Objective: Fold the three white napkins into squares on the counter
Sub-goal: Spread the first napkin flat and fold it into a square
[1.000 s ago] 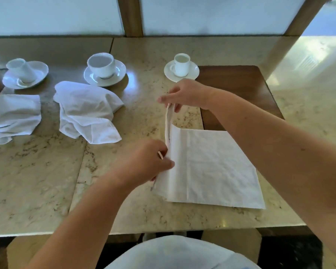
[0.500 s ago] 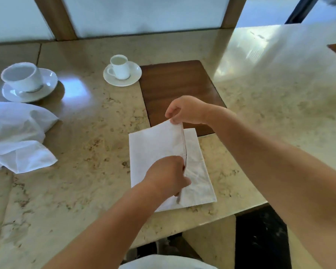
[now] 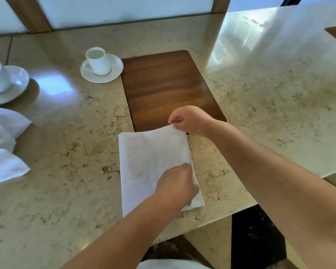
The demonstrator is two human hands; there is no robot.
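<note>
A white napkin point(image 3: 144, 162) lies folded into a tall rectangle on the marble counter point(image 3: 66, 171), near its front edge. My right hand point(image 3: 190, 120) pinches the napkin's far right corner, a little above the counter. My left hand point(image 3: 176, 186) grips the near part of its right edge, where the layers meet. A second white napkin point(image 3: 4, 144) lies crumpled at the far left, cut off by the frame. No third napkin is in view.
A dark wooden inset point(image 3: 169, 88) sits just behind the napkin. A small white cup on a saucer point(image 3: 99, 63) stands at its left corner. A larger cup and saucer point(image 3: 2, 82) are at the left edge. The counter's front edge drops off below my left hand.
Both hands have carried the napkin's left edge over to the right, so the top layer now lies flat on the lower one. The view has shifted right.
</note>
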